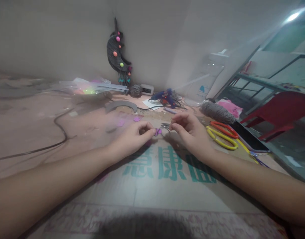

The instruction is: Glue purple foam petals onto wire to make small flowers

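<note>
My left hand is closed, with thumb and forefinger pinching a small purple flower-shaped piece. A thin dark thread curves from this piece toward my right hand, whose thumb and forefinger are pinched together at the thread's end. Scissors with red and yellow handles lie behind and to the right of my right hand. Their blade tips show between my hands; the middle of the blades is hidden. Beyond my left hand lie a purple flower cutout and a blurred second purple piece.
A blue glue gun, a grey curved piece, grey yarn and a phone lie around. A clear jug stands behind. A decorated crescent hangs on the wall. A black cable crosses the left side.
</note>
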`<state>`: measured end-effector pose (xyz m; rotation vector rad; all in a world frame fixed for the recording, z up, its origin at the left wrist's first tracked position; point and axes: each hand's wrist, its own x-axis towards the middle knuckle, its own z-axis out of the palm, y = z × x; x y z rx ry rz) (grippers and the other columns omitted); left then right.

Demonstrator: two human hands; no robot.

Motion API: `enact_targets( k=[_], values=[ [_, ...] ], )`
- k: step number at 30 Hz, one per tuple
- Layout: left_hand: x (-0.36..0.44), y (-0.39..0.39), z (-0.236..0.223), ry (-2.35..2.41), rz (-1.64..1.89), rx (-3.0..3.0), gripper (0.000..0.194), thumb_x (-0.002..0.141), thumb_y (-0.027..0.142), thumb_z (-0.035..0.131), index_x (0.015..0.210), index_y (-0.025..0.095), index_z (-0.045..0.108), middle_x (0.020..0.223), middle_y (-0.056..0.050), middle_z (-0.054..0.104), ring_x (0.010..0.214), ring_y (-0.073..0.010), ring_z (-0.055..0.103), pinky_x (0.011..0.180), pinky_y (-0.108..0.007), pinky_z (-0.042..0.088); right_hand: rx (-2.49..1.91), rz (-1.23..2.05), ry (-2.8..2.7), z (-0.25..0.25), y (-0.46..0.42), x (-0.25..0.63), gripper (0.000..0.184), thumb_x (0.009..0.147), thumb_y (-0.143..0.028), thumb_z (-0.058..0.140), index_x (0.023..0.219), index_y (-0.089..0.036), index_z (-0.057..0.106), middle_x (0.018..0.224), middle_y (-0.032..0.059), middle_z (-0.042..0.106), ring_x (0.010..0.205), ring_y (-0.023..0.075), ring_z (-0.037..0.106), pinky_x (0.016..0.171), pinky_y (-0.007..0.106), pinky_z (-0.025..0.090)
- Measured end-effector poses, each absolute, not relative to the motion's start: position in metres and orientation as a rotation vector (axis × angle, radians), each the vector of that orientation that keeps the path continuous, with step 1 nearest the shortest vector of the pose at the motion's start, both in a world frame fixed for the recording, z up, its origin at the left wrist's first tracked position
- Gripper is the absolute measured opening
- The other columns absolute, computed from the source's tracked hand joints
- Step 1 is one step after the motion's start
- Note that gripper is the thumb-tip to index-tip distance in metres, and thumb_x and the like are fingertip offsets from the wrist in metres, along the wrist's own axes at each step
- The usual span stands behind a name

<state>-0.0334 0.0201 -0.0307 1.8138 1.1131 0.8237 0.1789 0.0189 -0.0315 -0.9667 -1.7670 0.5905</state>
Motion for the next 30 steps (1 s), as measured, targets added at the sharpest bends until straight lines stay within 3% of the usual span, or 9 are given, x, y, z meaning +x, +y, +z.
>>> enact_targets(
  k=[5, 10, 30],
  values=[
    [-0.0332, 0.021, -0.0317, 1.113, 0.82, 1.807, 0.028, 0.089, 0.042, 0.052, 0.076, 0.018, 0.056, 0.07, 0.0, 0.06, 0.066, -0.0147, 0.057, 0.06, -0.025, 0.041, -0.879, 0.718, -1.764, -0.0303, 0.0163, 0.1763, 0.011, 0.09, -0.014, 0.054, 0.099, -0.021, 0.052, 0.08, -0.0008, 0.061, 0.074, 0.0121, 0.062, 0.073, 0.03, 0.051],
    [-0.0333, 0.021, -0.0338, 1.119, 0.833, 1.81, 0.028, 0.088, 0.043, 0.053, 0.076, 0.018, 0.057, 0.071, -0.001, 0.063, 0.069, -0.0161, 0.059, 0.062, -0.026, 0.042, -0.942, 0.57, -1.796, -0.0337, 0.0193, 0.1786, 0.016, 0.084, -0.015, 0.061, 0.096, -0.021, 0.052, 0.08, -0.001, 0.055, 0.072, 0.0126, 0.055, 0.068, 0.028, 0.047],
    [-0.0326, 0.0196, -0.0313, 1.122, 0.827, 1.859, 0.025, 0.088, 0.038, 0.053, 0.075, 0.018, 0.058, 0.069, 0.001, 0.061, 0.064, -0.0138, 0.055, 0.059, -0.024, 0.038, -0.979, 0.425, -1.925, -0.0323, 0.0187, 0.1829, 0.017, 0.079, -0.004, 0.048, 0.083, -0.021, 0.048, 0.077, -0.0008, 0.047, 0.07, 0.0136, 0.047, 0.065, 0.028, 0.04]
  ],
)
